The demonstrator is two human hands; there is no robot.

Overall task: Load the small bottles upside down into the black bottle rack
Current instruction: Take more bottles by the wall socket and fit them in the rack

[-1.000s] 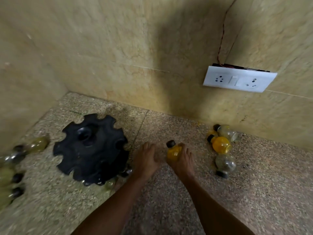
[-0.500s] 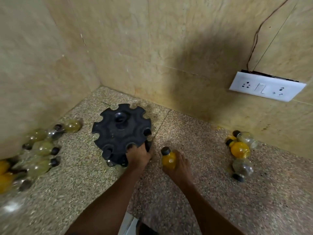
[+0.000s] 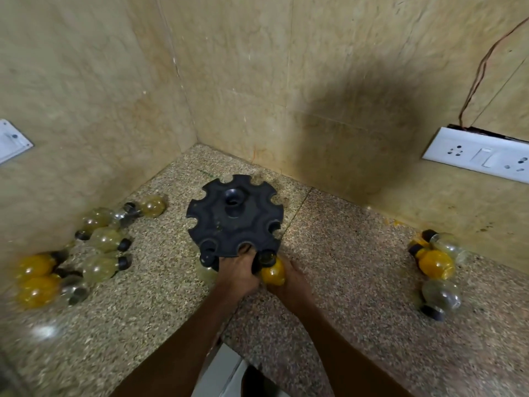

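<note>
The black bottle rack [image 3: 234, 219], a round disc with notches around its rim, stands on the speckled counter near the corner. My left hand [image 3: 239, 272] grips its near edge. My right hand [image 3: 292, 279] holds a small orange bottle [image 3: 273, 272], whose black cap points into a notch at the rack's near right rim. One black cap [image 3: 206, 257] hangs at the rack's near left notch, with a pale bottle below it.
Several pale and orange bottles [image 3: 100, 242] lie in a heap on the left by the wall. Three more bottles [image 3: 436, 265] lie at the right near the back wall. A white socket plate [image 3: 483, 156] is on the right wall. The counter's front edge [image 3: 226, 339] runs beneath my forearms.
My right hand has carried the orange bottle left and up to the rack's rim, cap first. My left hand stayed on the rack's near edge. The view has swung left.
</note>
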